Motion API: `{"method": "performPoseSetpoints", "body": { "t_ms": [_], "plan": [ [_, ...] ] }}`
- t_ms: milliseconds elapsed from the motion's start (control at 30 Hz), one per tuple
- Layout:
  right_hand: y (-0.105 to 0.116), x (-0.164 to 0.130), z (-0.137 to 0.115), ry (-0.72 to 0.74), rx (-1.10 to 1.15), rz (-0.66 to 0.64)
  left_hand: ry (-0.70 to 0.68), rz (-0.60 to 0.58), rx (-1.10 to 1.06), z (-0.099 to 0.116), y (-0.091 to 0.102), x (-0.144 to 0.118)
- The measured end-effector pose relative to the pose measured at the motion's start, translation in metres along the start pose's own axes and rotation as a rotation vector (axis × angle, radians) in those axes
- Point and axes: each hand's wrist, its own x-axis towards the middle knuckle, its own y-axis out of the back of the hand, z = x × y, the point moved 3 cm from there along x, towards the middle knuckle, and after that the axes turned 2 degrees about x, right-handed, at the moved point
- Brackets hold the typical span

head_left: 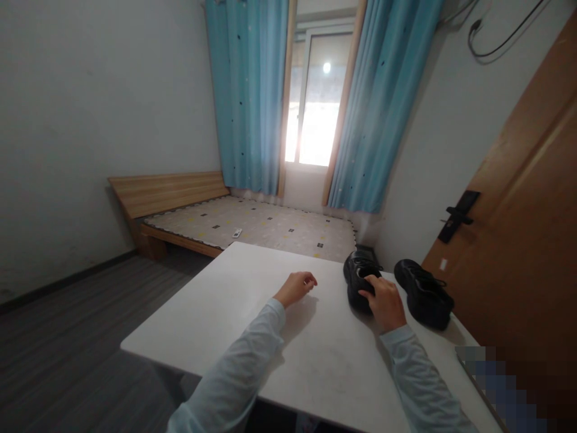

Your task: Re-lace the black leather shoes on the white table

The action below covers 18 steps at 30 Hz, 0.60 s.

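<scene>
Fingers of the right hand [386, 302] curl over a black lace-up shoe [360, 278] on the white table [216, 313]; light, flexible, best gripped at its collar. Left hand [295, 287] loosely curled, holding nothing.

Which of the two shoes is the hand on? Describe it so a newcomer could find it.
Start at the white table. Two black shoes sit at its far right corner, near the wooden door. It is the left shoe, under the right hand; the other shoe lies untouched, nearer the door.
</scene>
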Motion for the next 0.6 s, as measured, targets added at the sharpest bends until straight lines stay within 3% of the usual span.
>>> {"method": "performPoseSetpoints", "body": {
  "t_ms": [200, 400, 600],
  "plan": [
    [-0.002, -0.006, -0.042, 0.165, 0.09, -0.019, 0.024, 0.072, -0.028, 0.003, 0.004, 0.0],
    [-0.002, -0.019, -0.079, 0.328, 0.235, 0.107, 0.004, 0.199, -0.121, 0.01, 0.013, -0.005],
    [0.001, -0.027, -0.103, 0.418, 0.401, 0.135, -0.089, 0.14, -0.167, 0.013, 0.009, -0.006]
  ]
}}
